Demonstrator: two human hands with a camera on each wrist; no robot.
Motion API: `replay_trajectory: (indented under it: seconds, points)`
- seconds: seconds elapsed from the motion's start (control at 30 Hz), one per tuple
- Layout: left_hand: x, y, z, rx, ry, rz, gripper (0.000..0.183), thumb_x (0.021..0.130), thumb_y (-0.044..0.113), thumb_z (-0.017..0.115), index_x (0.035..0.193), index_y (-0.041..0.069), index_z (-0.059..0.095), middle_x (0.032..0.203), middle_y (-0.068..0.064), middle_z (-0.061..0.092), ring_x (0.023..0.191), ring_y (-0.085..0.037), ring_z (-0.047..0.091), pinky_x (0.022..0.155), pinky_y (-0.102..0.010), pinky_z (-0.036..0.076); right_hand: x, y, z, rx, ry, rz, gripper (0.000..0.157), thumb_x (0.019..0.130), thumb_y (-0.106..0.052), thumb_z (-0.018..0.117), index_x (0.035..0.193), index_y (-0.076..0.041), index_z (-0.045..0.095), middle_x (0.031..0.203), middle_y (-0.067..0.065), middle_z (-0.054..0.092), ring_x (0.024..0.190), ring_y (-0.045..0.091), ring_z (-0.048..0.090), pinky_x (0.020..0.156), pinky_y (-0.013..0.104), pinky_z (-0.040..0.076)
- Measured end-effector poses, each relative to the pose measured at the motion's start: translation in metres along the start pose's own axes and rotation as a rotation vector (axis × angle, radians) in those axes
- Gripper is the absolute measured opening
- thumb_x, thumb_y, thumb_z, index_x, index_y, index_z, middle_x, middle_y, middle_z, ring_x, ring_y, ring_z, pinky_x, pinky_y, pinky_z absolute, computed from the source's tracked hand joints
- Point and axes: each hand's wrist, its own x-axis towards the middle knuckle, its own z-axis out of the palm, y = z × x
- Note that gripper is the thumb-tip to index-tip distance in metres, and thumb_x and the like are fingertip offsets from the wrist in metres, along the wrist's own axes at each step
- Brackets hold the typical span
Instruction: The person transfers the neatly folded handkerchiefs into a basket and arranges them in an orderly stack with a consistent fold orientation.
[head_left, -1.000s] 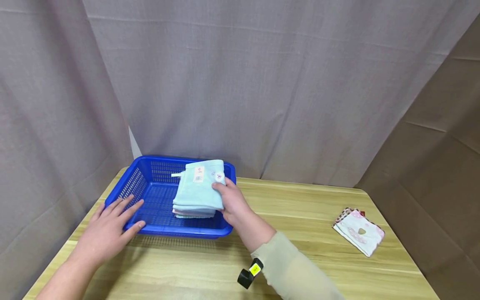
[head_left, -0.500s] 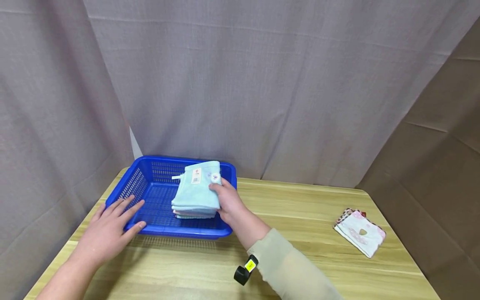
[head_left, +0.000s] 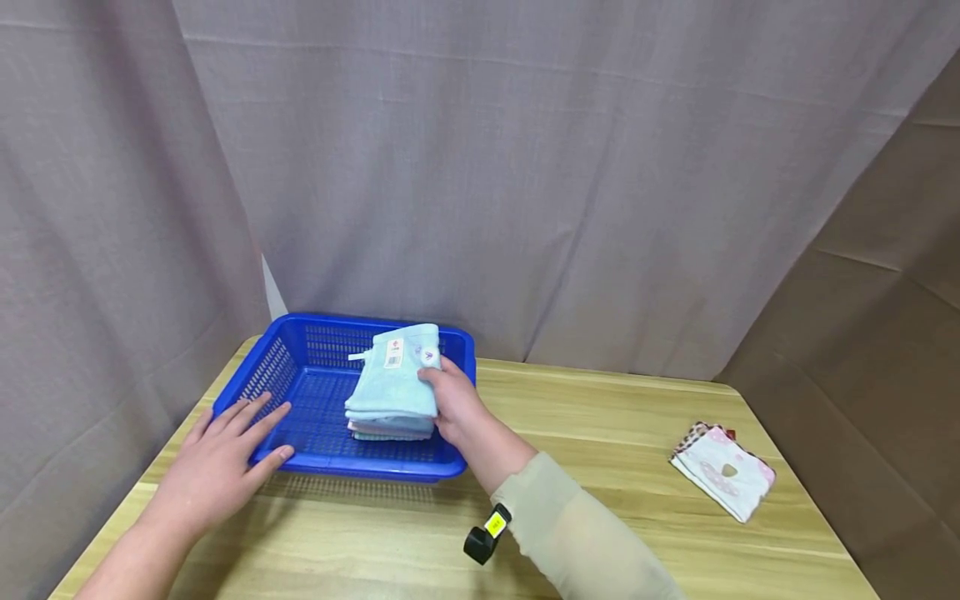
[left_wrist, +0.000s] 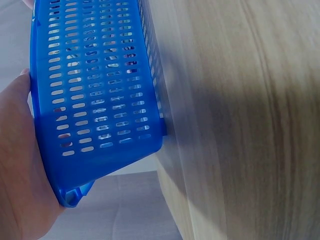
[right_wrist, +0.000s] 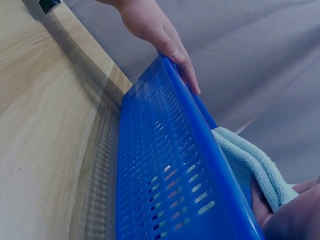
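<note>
A blue plastic basket (head_left: 315, 462) with slotted walls stands on the wooden table. Over its near left corner lies my left hand (head_left: 217, 467), fingers spread and straight, resting on the rim. My right hand (head_left: 461, 408) reaches over the basket's right side and grips a folded light blue towel (head_left: 397, 379), thumb on top and fingers beneath. That towel carries a paper label and a white loop, and lies over a stack of folded towels (head_left: 390, 431) inside the basket. In the right wrist view the towel's folded edge (right_wrist: 250, 157) bends between thumb and fingers.
On the table's right side lies a folded white and pink cloth (head_left: 723, 471) with a brown checked edge. Grey curtains (head_left: 525, 167) hang behind and to the left; a brown covering (head_left: 885, 333) closes off the right. A black wrist device (head_left: 486, 535) hangs at the right sleeve.
My right hand has shifted slightly left with the light blue towel, which has turned a little. The left hand stays on the basket rim.
</note>
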Motion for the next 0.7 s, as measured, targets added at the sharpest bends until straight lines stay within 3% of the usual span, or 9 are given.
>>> replay_trajectory:
  seconds: [0.27,0.5,0.7]
  points:
    - [0.0,-0.001,0.001,-0.002,0.012,0.003,0.063,0.098,0.057,0.051,0.147,0.018,0.05,0.151,-0.018,0.043,0.136,-0.047,0.037,0.11,-0.07,0.016,0.009,0.002,0.002,-0.01,0.01,0.003,0.053,0.099,-0.01,0.049,0.151,-0.013,0.04,0.13,0.015,0.062,0.102,0.023,0.068,0.078,0.034,0.058]
    - [-0.001,-0.002,0.004,-0.006,0.034,0.012,0.062,0.097,0.057,0.052,0.146,0.018,0.051,0.15,-0.018,0.044,0.135,-0.047,0.038,0.11,-0.07,0.016,0.014,0.001,0.004,-0.028,0.021,0.013,0.053,0.1,-0.009,0.048,0.152,-0.013,0.039,0.129,0.016,0.063,0.099,0.022,0.068,0.073,0.032,0.058]
    - [0.0,-0.003,0.004,-0.01,0.035,0.013,0.061,0.098,0.055,0.053,0.146,0.018,0.051,0.15,-0.018,0.044,0.135,-0.047,0.038,0.11,-0.07,0.016,0.019,0.002,0.006,-0.006,0.023,0.017,0.054,0.099,-0.006,0.048,0.152,-0.012,0.038,0.131,0.018,0.061,0.103,0.025,0.067,0.079,0.036,0.059]
